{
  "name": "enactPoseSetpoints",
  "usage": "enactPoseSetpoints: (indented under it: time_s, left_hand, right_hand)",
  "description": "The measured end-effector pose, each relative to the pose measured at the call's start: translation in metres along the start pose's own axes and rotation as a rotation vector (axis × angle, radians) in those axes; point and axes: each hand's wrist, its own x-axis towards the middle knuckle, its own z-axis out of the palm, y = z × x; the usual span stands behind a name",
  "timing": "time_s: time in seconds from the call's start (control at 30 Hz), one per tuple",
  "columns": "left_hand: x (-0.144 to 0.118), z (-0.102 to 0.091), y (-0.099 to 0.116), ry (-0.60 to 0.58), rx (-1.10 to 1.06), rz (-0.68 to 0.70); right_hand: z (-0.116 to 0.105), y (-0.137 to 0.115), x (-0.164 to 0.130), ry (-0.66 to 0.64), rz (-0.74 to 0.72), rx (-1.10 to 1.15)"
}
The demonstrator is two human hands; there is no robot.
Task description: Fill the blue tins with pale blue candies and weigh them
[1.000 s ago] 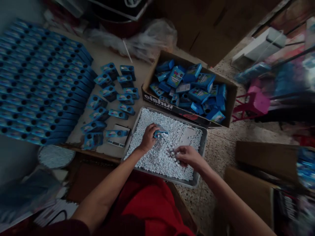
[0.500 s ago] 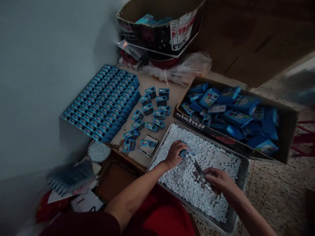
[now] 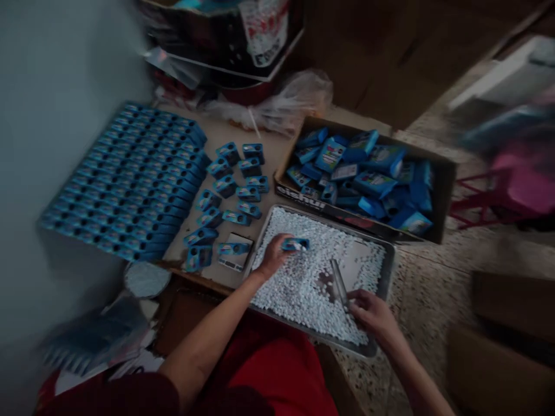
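My left hand (image 3: 276,256) is closed round a small blue candy box (image 3: 295,244), held above the tray; a few white candies show at its top. In my right hand (image 3: 367,309) is a narrow metal scoop (image 3: 339,282), its far end pointing up and away over the candies. Below both hands lies a shallow metal tray (image 3: 390,254) spread with small white candies (image 3: 286,294). Just left of the tray, a small scale (image 3: 236,261) bears another blue box (image 3: 234,248). Several more blue boxes (image 3: 249,193) stand loosely behind it.
Tight rows of blue boxes (image 3: 130,179) fill the table's left side. Behind the tray is a carton (image 3: 303,199) of blue boxes. A larger black carton (image 3: 208,40) and a plastic bag (image 3: 295,101) stand at the back. A round container (image 3: 147,279) sits low left; a pink stool (image 3: 520,182) stands right.
The view has shifted, so most things sit further left. The scoop has come away from the candy box's opening, and the box is now more level in my left hand.
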Motion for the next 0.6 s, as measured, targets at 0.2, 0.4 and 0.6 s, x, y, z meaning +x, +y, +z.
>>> enactPoseSetpoints:
  time_s: [0.2,0.4,0.6]
  left_hand:
    - [0.018,0.012,-0.04,0.2,-0.023,0.037]
    - [0.008,0.075,-0.068,0.205,-0.021,0.082]
    - [-0.008,0.086,-0.046,0.119,-0.001,0.053]
  right_hand:
    - [0.009,0.033,0.062,0.485,0.098,-0.688]
    - [0.041,0.017,0.107,0.44,-0.002,-0.857]
    - [0.081,0.032,0.106,0.323,-0.187,-0.52]
